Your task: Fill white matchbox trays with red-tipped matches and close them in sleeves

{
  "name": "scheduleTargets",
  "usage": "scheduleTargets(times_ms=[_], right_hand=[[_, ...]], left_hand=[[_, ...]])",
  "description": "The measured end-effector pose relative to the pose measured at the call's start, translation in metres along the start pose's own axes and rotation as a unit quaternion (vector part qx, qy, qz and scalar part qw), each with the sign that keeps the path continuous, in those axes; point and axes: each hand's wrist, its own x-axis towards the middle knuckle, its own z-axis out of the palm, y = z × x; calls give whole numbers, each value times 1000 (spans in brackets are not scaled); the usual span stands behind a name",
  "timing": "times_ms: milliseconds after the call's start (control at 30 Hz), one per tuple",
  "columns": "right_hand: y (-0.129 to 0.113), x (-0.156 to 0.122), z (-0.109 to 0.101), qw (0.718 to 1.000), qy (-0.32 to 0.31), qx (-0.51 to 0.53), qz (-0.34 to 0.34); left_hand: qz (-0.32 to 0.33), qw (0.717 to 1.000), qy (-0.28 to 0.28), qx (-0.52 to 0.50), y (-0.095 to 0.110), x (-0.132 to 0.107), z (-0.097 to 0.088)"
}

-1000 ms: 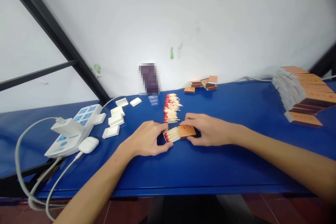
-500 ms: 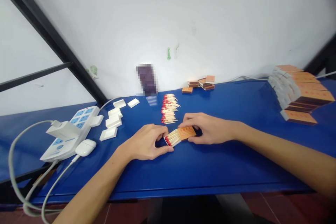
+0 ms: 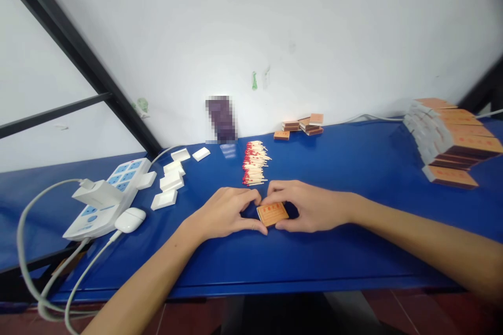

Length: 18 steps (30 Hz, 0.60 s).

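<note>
An orange matchbox (image 3: pixel 273 214) lies on the blue table between my hands, its tray pushed into the sleeve so that no matches show. My right hand (image 3: pixel 306 205) grips its right end, with the thumb along the near edge and fingers on the far edge. At the left end, the index finger and thumb of my left hand (image 3: pixel 230 213) close around the corners. Just beyond, a pile of red-headed matches (image 3: pixel 255 163) is spread in a column. Several white matchbox trays (image 3: pixel 171 182) lie to the left of it.
A power strip (image 3: pixel 110 196) with a plugged-in charger (image 3: pixel 98 194) and a white earphone case (image 3: pixel 130 220) sit at left among cables. Several matchboxes (image 3: pixel 302 124) rest by the wall. A large stack of matchboxes (image 3: pixel 456 133) stands at right. A pixelated dark object (image 3: pixel 222 119) leans on the wall.
The matchbox tray, which stuck out at the left with matches showing, has slid inside the sleeve. My right hand has moved slightly left and nearer; my left hand has shifted a little right.
</note>
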Motion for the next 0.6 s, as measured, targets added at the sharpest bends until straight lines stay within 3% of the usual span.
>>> scheduleTargets(times_ms=[233,400,500,600], right_hand=[[-4,2,14,999,15,43,-26],[-4,0,11,1000,15,9,-22],[-6,-5,-1,999,-2,-52,-10],[-11,-15,-16,992,-1,-122,16]], left_hand=[[19,999,19,-31,-8,3,9],[41,998,29,-25,-11,0,6],[82,989,124,-12,-2,-6,-6],[146,958,246,-6,30,-14,-20]])
